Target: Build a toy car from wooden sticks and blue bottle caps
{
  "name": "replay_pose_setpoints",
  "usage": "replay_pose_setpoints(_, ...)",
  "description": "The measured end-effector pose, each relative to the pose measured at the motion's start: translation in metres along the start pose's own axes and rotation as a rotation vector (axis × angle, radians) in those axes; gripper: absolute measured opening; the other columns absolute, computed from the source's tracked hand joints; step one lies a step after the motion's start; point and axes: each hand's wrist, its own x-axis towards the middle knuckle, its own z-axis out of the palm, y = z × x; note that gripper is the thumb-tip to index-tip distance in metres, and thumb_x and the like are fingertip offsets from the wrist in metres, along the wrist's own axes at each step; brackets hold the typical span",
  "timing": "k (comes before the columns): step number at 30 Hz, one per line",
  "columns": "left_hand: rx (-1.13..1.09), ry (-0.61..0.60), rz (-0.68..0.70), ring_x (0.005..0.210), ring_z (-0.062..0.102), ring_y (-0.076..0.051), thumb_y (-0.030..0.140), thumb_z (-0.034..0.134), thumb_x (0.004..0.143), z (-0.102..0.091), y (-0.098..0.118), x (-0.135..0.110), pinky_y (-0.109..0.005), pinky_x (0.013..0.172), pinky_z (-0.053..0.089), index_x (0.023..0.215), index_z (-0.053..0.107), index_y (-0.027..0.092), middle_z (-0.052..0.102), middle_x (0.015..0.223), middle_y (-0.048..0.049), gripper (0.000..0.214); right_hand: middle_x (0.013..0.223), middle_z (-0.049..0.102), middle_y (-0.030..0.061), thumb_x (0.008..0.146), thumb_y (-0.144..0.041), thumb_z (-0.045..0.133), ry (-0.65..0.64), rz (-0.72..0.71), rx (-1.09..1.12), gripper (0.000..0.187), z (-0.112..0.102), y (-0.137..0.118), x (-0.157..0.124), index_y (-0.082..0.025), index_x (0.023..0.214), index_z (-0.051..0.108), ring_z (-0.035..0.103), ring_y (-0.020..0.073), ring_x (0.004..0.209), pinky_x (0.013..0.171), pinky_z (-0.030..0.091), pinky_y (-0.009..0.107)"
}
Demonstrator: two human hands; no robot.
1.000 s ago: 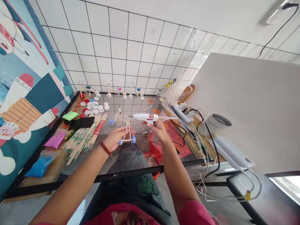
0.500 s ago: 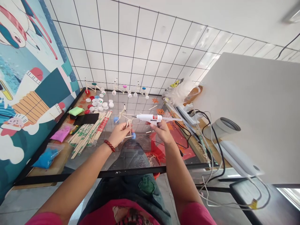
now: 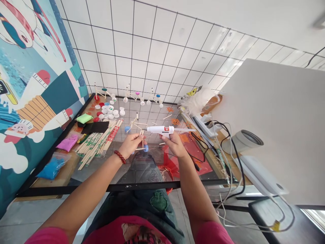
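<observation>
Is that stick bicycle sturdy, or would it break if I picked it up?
Probably light: the stick bicycle in the left hand is thin sticks and blue cap wheels. Likely fragile at joints, seemingly bonded by the right hand's glue gun.

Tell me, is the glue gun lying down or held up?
Held up: the right hand grips the glue gun above the table, nozzle toward the stick frame in the left hand.

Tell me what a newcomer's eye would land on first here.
First, the white glue gun in the right hand, held over the middle of the glass table, its tip aimed at the small stick frame pinched in the left hand. Next, the bundle of chopsticks lying to the left, and the bottle caps scattered behind it near the table's far left corner.
</observation>
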Motion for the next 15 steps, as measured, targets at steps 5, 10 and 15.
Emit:
replay_pose_setpoints(5, 0.018, 0.003, 0.002, 0.069, 0.068, -0.02, 0.047, 0.079, 0.081, 0.0, 0.0013, -0.001, -0.032, 0.071, 0.053, 0.082, 0.075, 0.017, 0.075, 0.074, -0.0066, 0.031, 0.1, 0.071, 0.0067, 0.092, -0.052, 0.063, 0.005, -0.014, -0.013, 0.034, 0.0, 0.0032, -0.0004, -0.021, 0.107, 0.068, 0.062, 0.025, 0.092, 0.09, 0.049, 0.041)
replay_pose_setpoints(10, 0.011, 0.002, -0.013, 0.069, 0.067, -0.02, 0.045, 0.081, 0.08, -0.0001, 0.0013, -0.0009, -0.032, 0.071, 0.052, 0.082, 0.075, 0.017, 0.075, 0.074, -0.0063, 0.029, 0.105, 0.073, 0.0078, 0.092, -0.053, 0.063, 0.006, -0.033, -0.04, 0.038, 0.0003, 0.0044, 0.0003, -0.02, 0.11, 0.069, 0.064, 0.0266, 0.096, 0.093, 0.05, 0.042)
replay_pose_setpoints(15, 0.016, 0.004, -0.011, 0.068, 0.067, -0.02, 0.044, 0.078, 0.082, -0.0008, -0.0013, 0.0013, -0.031, 0.069, 0.052, 0.082, 0.075, 0.017, 0.074, 0.073, -0.0052, 0.027, 0.104, 0.074, 0.0077, 0.093, -0.052, 0.063, -0.025, -0.051, -0.045, 0.037, 0.0001, 0.0035, 0.0, -0.021, 0.111, 0.07, 0.064, 0.0266, 0.096, 0.092, 0.05, 0.042)
